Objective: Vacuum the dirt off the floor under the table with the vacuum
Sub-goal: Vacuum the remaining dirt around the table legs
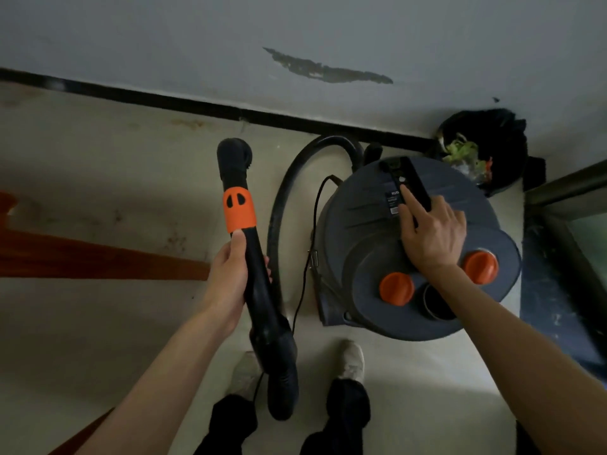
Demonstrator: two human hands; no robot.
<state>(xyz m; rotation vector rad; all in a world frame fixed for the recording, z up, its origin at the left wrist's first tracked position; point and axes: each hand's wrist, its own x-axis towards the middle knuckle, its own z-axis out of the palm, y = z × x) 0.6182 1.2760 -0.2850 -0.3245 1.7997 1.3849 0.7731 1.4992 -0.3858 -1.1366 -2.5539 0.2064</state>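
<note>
Standing over vacuum, grey drum with two orange knobs, on floor against wall, at 3 o'clock from the feet.

Left hand wrapped around black wand just below orange collar, thumb up along the tube, fingers curled behind. Nozzle end pointing to 12 o'clock, lifted off floor by the look of it. Hose looping from wand base round to vacuum's far side.

Right hand laid on vacuum top, fingers curled about black carry handle, index fingertip near what may be the switch; too dark to tell if gripping or pressing.

Likely step: switching on or lifting to reposition. If lifting, take handle fully, raise straight, mind thin cord trailing at 9 o'clock side of drum and running past shoes. Keep wand grip firm, nozzle clear of floor until under the bench.

Red-brown wooden edge at 9 o'clock, possibly the bench; no dirt made out there. Black bin with green scraps at 1 o'clock, touching wall; avoid knocking it with hose.
</note>
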